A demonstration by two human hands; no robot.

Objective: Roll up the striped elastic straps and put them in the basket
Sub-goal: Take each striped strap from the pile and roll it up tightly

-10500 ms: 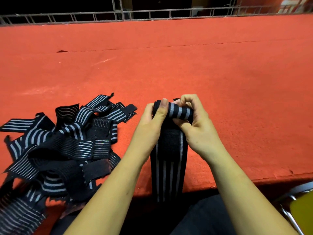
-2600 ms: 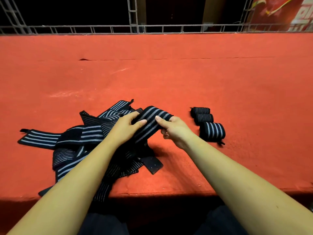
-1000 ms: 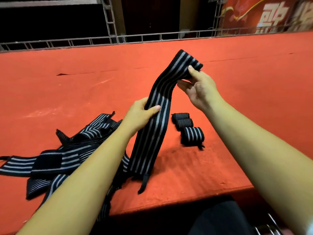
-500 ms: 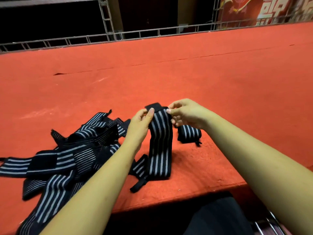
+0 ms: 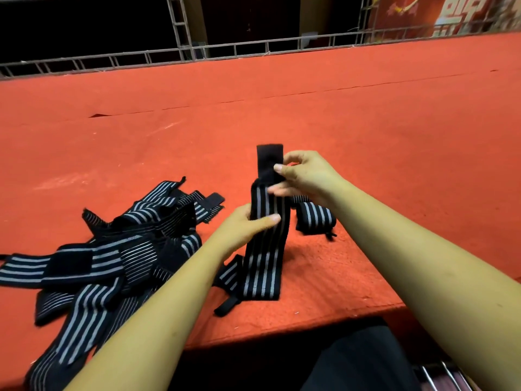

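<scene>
red cloth top (image 5: 366,142): covers whole bench; near edge by lap, thin seam line across far part.
held strap (image 5: 265,258): black w/ grey stripes, stood up off the cloth betw. both hands, centre of view; lower end bent onto cloth nr front edge, thin tab sticking out lower-L.
black patch (image 5: 269,158): plain top end of held strap, no stripes, poking up above R fingers.
L hand (image 5: 242,225): grasping held strap at mid-length; thumb (image 5: 270,218) laid flat across striped face, other fingers wrapped behind, mostly hidden.
R hand (image 5: 306,176): fingers bent, tips pinching strap's R edge where stripes meet black patch; lower fingers blurred, can't tell which digit is which.
loose pile (image 5: 127,244): unrolled striped straps, tangled, flat on cloth L of held strap, reaching to its foot.
rolled straps (image 5: 315,220): one tight roll on cloth just R of held strap, below R wrist; second roll behind it, part hidden by R hand.
truss rail (image 5: 225,49): metal, along far edge.
</scene>
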